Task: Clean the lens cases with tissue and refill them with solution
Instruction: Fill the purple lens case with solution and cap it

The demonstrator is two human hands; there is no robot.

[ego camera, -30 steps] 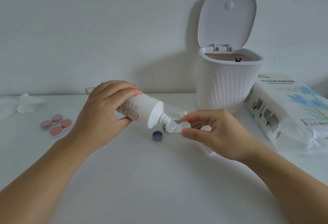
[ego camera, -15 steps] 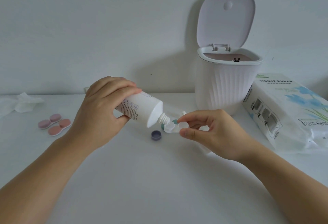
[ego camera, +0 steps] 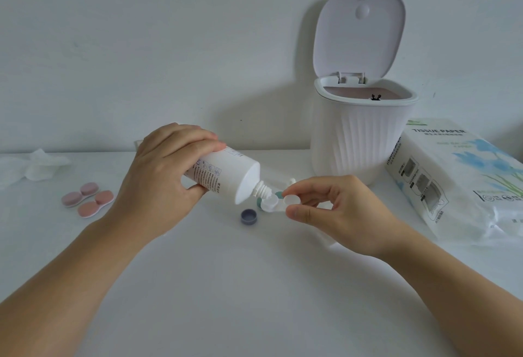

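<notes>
My left hand (ego camera: pixel 161 175) grips a white solution bottle (ego camera: pixel 226 177), tipped down to the right, its nozzle just over the left well of a white lens case (ego camera: pixel 276 204). My right hand (ego camera: pixel 336 206) pinches the right end of that case between thumb and fingers, slightly above the table. A blue-grey cap (ego camera: pixel 249 216) lies on the table just left of the case; a teal cap (ego camera: pixel 278 194) shows behind it. Two pink lens cases (ego camera: pixel 89 199) lie closed at the left.
A white ribbed bin (ego camera: pixel 359 135) with its lid up stands behind my right hand. A pack of tissue paper (ego camera: pixel 458 178) lies at the right. A crumpled tissue (ego camera: pixel 36 167) sits at the far left by the wall.
Both hands with bottle and case stay almost still; the bottle's nozzle has dipped slightly closer over the case's left well.
</notes>
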